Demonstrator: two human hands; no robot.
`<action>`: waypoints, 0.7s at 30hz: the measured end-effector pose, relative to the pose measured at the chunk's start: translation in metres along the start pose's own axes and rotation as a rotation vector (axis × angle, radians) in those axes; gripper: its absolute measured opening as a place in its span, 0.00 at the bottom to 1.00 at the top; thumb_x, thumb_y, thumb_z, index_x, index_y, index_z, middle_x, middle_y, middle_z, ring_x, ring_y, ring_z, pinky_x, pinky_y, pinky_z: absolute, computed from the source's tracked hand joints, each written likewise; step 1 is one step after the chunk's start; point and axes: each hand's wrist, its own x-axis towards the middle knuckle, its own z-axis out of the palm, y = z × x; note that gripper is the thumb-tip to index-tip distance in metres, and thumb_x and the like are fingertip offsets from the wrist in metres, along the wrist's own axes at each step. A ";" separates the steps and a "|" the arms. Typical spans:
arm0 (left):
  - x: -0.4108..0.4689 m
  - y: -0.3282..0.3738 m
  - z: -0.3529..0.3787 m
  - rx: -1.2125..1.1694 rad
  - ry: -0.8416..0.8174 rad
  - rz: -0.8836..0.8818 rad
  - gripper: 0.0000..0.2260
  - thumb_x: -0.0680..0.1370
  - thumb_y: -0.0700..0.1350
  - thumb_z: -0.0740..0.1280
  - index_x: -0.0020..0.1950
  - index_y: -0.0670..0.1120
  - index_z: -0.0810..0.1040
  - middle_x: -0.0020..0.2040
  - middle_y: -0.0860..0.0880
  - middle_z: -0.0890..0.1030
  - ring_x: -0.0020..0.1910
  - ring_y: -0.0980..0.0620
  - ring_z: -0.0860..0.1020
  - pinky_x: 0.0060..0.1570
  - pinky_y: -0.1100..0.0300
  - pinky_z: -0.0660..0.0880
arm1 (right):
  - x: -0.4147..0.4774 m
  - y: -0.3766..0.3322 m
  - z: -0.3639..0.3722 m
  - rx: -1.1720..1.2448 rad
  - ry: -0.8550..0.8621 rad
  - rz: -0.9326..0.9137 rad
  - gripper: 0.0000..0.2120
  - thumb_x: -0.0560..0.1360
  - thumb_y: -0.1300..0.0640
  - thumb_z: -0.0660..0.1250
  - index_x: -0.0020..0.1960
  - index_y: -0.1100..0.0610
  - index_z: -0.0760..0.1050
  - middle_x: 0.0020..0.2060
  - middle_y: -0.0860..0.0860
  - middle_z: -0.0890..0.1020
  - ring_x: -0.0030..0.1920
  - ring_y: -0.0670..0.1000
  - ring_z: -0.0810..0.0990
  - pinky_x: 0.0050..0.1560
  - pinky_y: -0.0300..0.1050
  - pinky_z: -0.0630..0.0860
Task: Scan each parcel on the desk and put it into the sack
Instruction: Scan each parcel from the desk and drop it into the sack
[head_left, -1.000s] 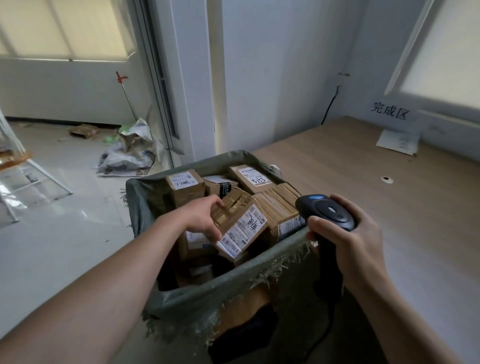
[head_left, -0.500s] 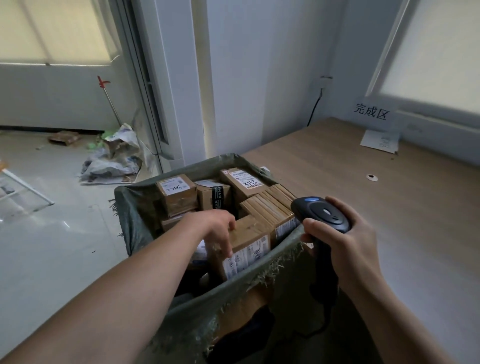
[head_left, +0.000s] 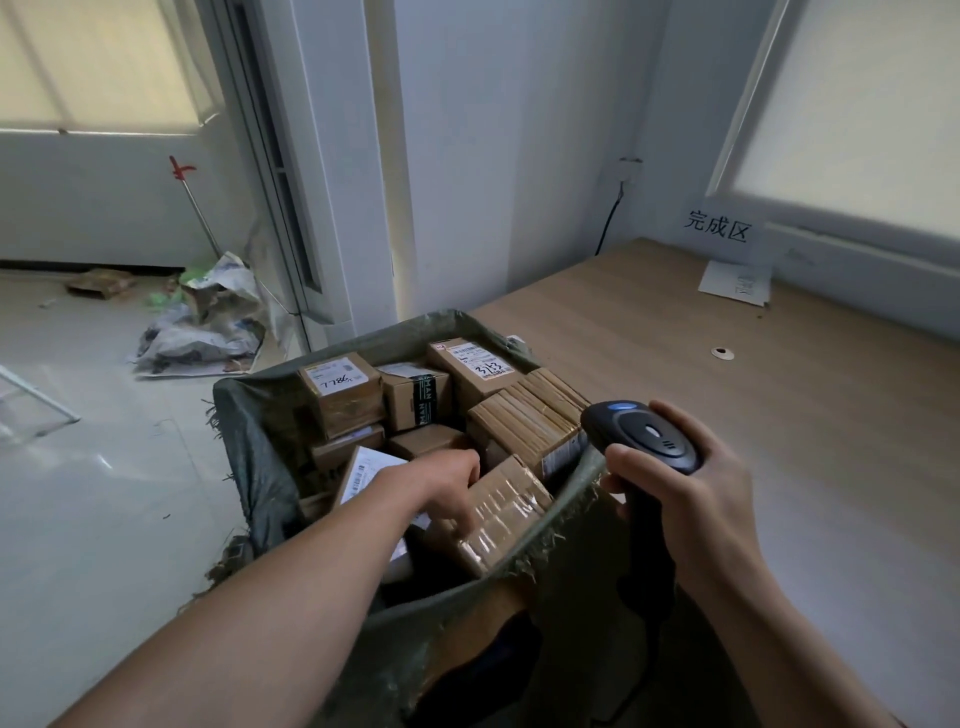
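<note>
Parcel (head_left: 506, 512): brown cardboard box with glossy clear tape, in sack (head_left: 260, 467) by near rim, tilted, long axis near-left to far-right. Left hand (head_left: 447, 483) fingers curl over its edge. Sack grey-green, woven, with frayed rim. Right hand (head_left: 691, 493) fingers wrap black scanner (head_left: 641, 436). Neighbour box (head_left: 470, 364) marked "3133". Wall sign (head_left: 719, 228): "完成区".

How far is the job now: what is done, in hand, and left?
Done: many parcels lie in the sack. In hand: the left hand holds a taped parcel inside the sack; the right hand grips the scanner. Left: the visible desk shows no parcels; its other parts are out of view.
</note>
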 end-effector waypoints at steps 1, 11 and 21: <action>0.002 -0.001 0.004 -0.013 -0.033 0.001 0.29 0.68 0.42 0.80 0.65 0.53 0.72 0.60 0.50 0.76 0.54 0.52 0.76 0.47 0.56 0.78 | -0.001 -0.001 0.000 -0.003 0.000 0.000 0.49 0.51 0.43 0.80 0.71 0.54 0.75 0.56 0.53 0.84 0.51 0.62 0.85 0.52 0.60 0.84; 0.019 0.016 -0.002 -0.084 0.193 0.056 0.18 0.79 0.51 0.70 0.67 0.48 0.78 0.62 0.47 0.80 0.59 0.49 0.78 0.59 0.52 0.76 | -0.018 -0.014 -0.029 0.005 0.047 0.015 0.43 0.55 0.49 0.80 0.69 0.50 0.73 0.53 0.56 0.84 0.45 0.60 0.86 0.34 0.43 0.80; 0.006 0.152 0.027 0.043 0.441 0.351 0.17 0.82 0.52 0.64 0.69 0.49 0.75 0.65 0.49 0.78 0.61 0.49 0.77 0.59 0.52 0.76 | -0.056 -0.032 -0.121 0.014 0.233 -0.012 0.42 0.59 0.55 0.77 0.72 0.56 0.72 0.47 0.55 0.86 0.37 0.59 0.86 0.32 0.49 0.80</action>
